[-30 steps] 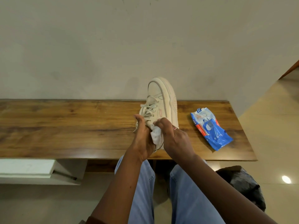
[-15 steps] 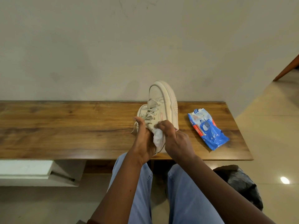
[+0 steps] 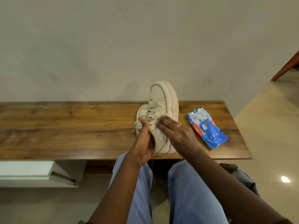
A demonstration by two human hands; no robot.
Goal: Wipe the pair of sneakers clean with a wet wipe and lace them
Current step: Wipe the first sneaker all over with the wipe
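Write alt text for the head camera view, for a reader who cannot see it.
A person's left hand grips a cream sneaker, toe pointing away, at a wooden table, while the right hand presses a white wet wipe against its side. A blue pack of wipes lies on the table to the right.

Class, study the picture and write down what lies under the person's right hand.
Under the right hand a white wet wipe shows, pressed flat against the side of the sneaker. The hand covers the rest of the wipe and the shoe surface beneath it.
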